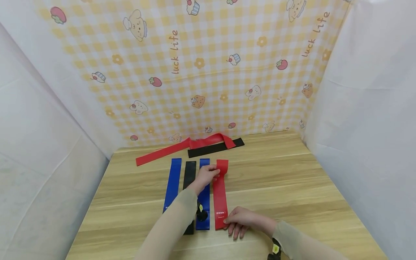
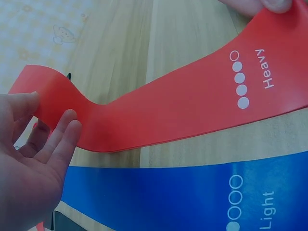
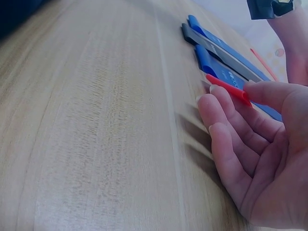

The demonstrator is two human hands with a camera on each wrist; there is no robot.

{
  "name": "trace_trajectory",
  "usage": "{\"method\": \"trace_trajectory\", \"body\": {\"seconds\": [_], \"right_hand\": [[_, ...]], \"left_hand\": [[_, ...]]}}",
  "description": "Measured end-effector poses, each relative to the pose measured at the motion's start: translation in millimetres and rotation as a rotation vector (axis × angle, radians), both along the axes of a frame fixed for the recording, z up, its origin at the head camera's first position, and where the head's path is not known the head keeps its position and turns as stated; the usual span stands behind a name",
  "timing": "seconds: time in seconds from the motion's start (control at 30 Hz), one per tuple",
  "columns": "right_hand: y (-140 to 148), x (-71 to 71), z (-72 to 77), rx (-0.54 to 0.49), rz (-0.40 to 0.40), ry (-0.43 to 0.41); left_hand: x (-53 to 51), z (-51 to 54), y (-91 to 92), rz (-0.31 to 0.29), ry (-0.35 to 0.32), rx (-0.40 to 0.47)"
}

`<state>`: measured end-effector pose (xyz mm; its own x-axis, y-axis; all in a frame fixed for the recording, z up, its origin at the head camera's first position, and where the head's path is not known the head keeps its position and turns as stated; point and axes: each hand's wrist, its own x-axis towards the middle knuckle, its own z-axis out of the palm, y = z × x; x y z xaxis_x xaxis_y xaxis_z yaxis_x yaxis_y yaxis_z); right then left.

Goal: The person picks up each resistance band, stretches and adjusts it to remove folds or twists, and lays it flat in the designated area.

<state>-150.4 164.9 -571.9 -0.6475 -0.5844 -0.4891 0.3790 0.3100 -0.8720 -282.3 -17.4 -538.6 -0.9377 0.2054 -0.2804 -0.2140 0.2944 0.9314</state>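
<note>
A red band marked "Heavy" (image 1: 220, 198) lies lengthwise on the wooden table, its far end raised in a bend. My left hand (image 1: 207, 174) pinches that far end between thumb and fingers; in the left wrist view the hand (image 2: 36, 159) holds the lifted part of the red band (image 2: 159, 106). At the near end, my right hand (image 1: 242, 221) grips the band's edge. The right wrist view shows the right thumb and index finger of the hand (image 3: 255, 144) pinching the red end (image 3: 231, 90), the other fingers loosely bent beneath.
Left of the red band lie a blue band (image 1: 204, 196) marked "Light", a black band (image 1: 190, 173) and another blue band (image 1: 173, 180), partly behind my left arm. Toward the back, a twisted red band (image 1: 162, 153) partly overlaps a black band (image 1: 208, 150). A checked cloth (image 1: 214, 83) hangs behind.
</note>
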Motion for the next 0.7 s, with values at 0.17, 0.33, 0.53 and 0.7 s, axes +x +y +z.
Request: {"method": "trace_trajectory", "body": {"seconds": [0.17,0.33,0.53,0.7], "right_hand": [[0.2,-1.5,-0.6,-0.006,0.008,-0.008],[0.8,-2.1,-0.8,-0.012,0.007,-0.015],[1.4,-2.4,1.0,-0.014,0.011,-0.017],[0.7,-2.5,0.5,-0.019,0.009,-0.029]], "left_hand": [[3.6,0.7,-0.2,0.004,0.001,-0.021],[3.8,-2.3,1.0,0.012,0.002,-0.004],[1.1,-8.1,2.4,0.016,0.006,0.003],[0.1,-11.2,0.7,0.027,0.017,-0.024]]}}
